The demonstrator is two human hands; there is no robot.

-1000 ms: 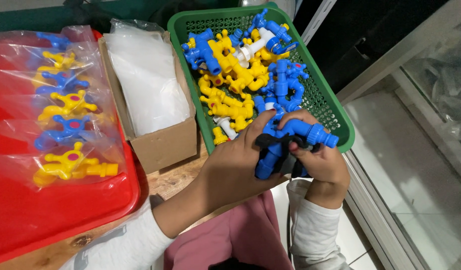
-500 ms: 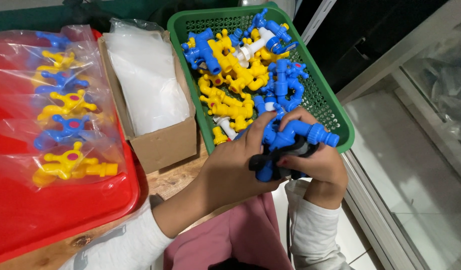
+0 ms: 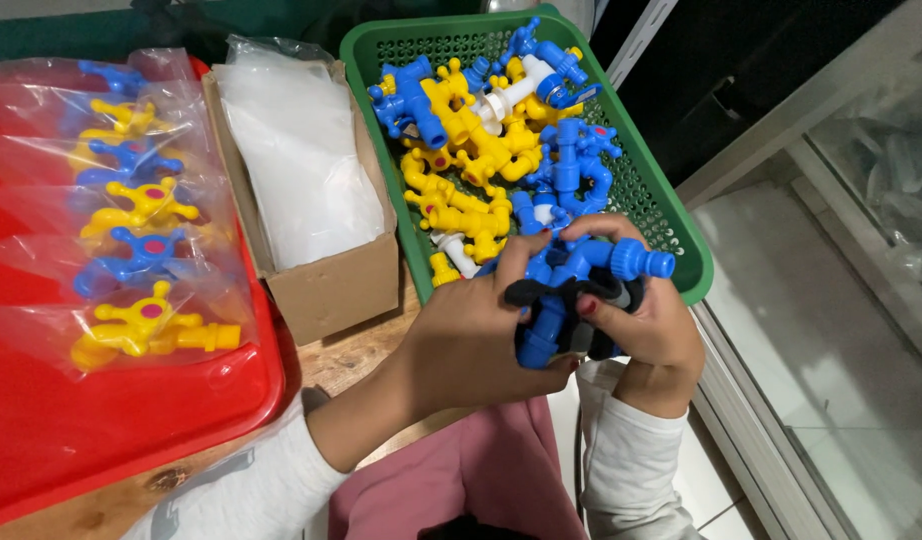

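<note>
Biggest thing in view, the red tray sits along the left edge of the wooden surface, and it carries a row of clear bags, each with a blue or yellow plastic tap sealed inside. Next in size, the green basket takes the far right corner of the surface, with its near right end hanging out past the edge, and it is heaped with loose taps in yellow, blue and a few in white. Between tray and basket stands an open cardboard box, touching the tray's side and packed with empty clear bags. Now the hands, off the near edge of the surface, just at the basket's near rim: the left hand has its grip closed around the body of a blue tap, fingers curled over it; the right hand has its grip closed on the same tap from the other side, thumb pressed on top. The tap's ribbed spout end pokes out to the right, and something dark sits pinched against the tap; what it is, cannot tell.
</note>
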